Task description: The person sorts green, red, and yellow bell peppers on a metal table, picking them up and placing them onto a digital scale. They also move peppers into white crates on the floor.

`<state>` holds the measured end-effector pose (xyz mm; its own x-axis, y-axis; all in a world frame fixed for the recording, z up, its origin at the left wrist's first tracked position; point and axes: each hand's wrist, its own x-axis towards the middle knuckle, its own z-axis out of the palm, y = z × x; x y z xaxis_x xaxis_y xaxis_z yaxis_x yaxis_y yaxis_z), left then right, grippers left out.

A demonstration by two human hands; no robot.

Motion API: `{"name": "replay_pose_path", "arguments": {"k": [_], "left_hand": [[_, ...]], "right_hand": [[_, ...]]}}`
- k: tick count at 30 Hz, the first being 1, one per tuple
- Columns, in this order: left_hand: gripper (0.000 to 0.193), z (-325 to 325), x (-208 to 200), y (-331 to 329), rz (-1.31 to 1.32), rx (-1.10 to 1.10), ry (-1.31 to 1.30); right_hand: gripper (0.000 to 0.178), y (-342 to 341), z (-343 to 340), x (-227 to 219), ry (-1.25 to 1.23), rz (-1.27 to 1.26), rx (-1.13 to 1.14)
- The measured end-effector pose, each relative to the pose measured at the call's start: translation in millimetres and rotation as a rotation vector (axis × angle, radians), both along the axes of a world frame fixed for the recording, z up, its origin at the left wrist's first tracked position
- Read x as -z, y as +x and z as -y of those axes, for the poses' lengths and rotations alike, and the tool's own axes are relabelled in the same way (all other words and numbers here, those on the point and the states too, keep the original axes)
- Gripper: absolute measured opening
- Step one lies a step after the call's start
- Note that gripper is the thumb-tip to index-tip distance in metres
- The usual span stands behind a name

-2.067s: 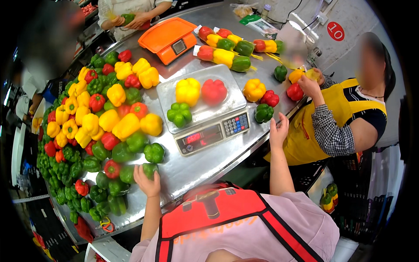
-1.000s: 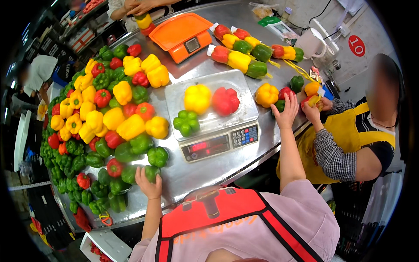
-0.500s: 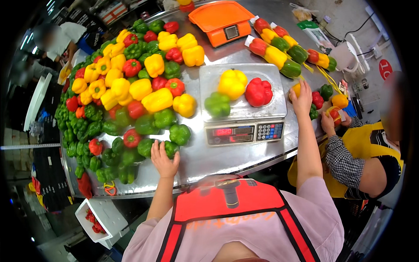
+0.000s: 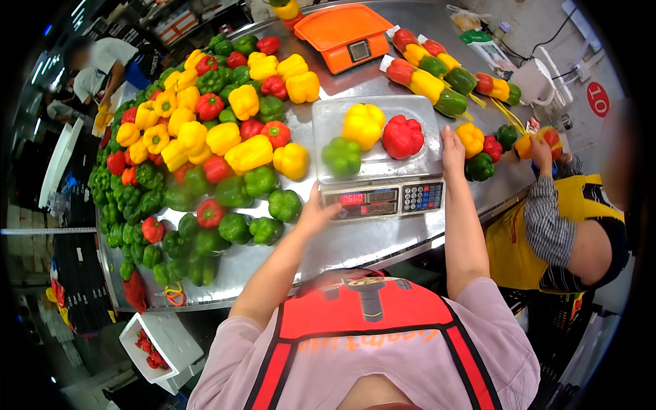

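A silver digital weighing scale [image 4: 383,179] stands on the metal table in front of me. On its tray lie a yellow bell pepper [image 4: 364,126], a red bell pepper [image 4: 403,137] and a green bell pepper [image 4: 341,156]. My left hand [image 4: 318,215] grips the front left corner, its thumb reaching over the display side. Along the right edge of the tray, my right hand [image 4: 452,154] holds the scale's other side; some of its fingers are hidden. Just right of that hand sits a group of peppers, including a yellow one [image 4: 470,139] and a green one [image 4: 480,167].
A big heap of mixed peppers [image 4: 205,140] covers the table's left side. An orange scale [image 4: 342,35] stands behind, beside packed three-colour pepper bundles [image 4: 424,80]. At the right, a co-worker in a yellow apron [image 4: 526,239] handles peppers. A white foam box [image 4: 160,347] sits below the table's left edge.
My left hand has left the green peppers for the scale's left corner. My right hand has moved from the yellow pepper to the scale's right side. The co-worker's hands shifted right.
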<state>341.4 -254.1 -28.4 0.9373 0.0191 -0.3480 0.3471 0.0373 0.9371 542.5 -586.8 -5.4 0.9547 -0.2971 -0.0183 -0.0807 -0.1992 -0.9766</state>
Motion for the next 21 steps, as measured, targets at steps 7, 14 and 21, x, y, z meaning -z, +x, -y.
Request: {"name": "replay_pose_path", "arguments": {"k": [7,14,21], "left_hand": [[0.101,-4.9,0.0,-30.2,0.008,0.039,-0.095],[0.096,-4.5,-18.0,-56.5,0.056,-0.148,-0.003],[0.079,-50.1,-33.3,-123.6,0.228,-0.341,0.335]], "right_hand": [[0.053,-13.9,-18.9,-10.0,-0.056,0.008,-0.069],[0.049,-19.2,-8.6,-10.2,0.041,0.093,-0.014],[0.043,-65.8,-3.9,-76.3,0.026,0.343,-0.064]]}}
